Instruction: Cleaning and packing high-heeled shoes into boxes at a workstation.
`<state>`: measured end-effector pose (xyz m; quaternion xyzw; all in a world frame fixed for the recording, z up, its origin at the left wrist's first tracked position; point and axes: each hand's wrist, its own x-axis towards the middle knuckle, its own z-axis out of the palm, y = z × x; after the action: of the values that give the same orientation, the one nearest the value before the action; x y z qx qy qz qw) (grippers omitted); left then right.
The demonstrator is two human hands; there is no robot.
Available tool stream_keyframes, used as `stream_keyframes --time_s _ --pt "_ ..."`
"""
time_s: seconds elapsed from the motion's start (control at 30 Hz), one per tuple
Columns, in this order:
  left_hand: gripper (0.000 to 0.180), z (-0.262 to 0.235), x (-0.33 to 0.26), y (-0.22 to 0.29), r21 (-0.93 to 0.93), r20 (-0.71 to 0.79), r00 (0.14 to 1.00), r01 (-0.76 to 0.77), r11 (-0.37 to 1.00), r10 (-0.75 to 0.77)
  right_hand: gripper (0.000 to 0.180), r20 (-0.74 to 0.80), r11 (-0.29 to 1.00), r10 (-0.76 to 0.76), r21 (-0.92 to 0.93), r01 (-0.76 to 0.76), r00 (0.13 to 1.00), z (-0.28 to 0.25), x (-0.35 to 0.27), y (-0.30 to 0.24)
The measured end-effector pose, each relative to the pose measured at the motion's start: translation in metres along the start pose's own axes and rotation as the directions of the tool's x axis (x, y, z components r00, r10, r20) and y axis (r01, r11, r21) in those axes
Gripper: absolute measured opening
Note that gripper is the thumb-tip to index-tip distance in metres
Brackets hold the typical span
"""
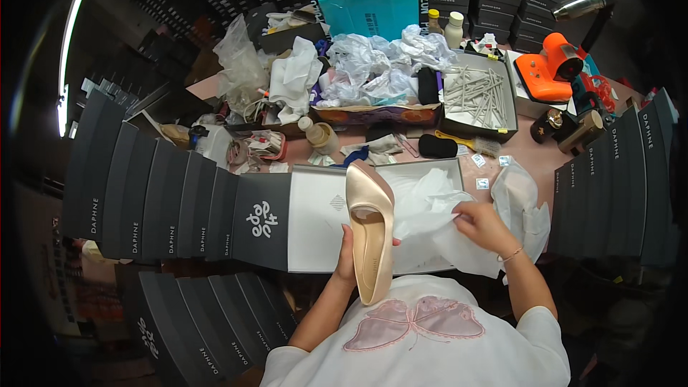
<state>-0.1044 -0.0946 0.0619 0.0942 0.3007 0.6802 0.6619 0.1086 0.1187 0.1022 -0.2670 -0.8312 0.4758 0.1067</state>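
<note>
Over open box (315,226), glossy champagne pump (370,233) (pointed)

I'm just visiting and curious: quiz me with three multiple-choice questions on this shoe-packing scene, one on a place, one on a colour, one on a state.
1. Where is the open shoe box?
A. straight in front of the person
B. on the floor
C. on a shelf

2. What colour is the high-heeled shoe?
A. black
B. red
C. pale champagne

3. What is the right hand doing?
A. resting flat on the table
B. gripping white tissue paper
C. holding a bottle

Answers:
1 A, the box lies just beyond the person's chest.
2 C, its satin-like upper is pale champagne.
3 B, the fingers pinch the paper, while the left hand holds the shoe by its heel end.
</note>
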Motion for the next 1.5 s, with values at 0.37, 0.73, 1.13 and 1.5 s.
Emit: stream_keyframes --time_s 0.37,0.73,1.13,1.5 --pt "0.080 0.014 -0.006 -0.005 0.145 -0.179 0.983 0.062 0.987 -0.035 0.031 0.131 0.872 0.249 -0.462 -0.163 0.960 0.175 0.078 0.142" --pt "0.081 0.033 0.009 -0.019 -0.030 -0.274 0.961 -0.037 0.999 0.028 0.056 -0.168 0.950 -0.241 0.162 0.268 0.956 0.108 0.042 -0.021" --pt "0.077 0.024 0.021 -0.050 -0.210 -0.446 0.886 0.034 0.977 -0.126 0.017 0.004 0.709 -0.568 -0.505 0.492 0.823 0.117 0.033 -0.010" --pt "0.076 0.011 0.025 -0.051 -0.287 -0.426 0.893 0.021 0.958 -0.147 0.011 -0.236 0.949 -0.260 0.119 0.293 0.936 0.092 0.005 -0.001"
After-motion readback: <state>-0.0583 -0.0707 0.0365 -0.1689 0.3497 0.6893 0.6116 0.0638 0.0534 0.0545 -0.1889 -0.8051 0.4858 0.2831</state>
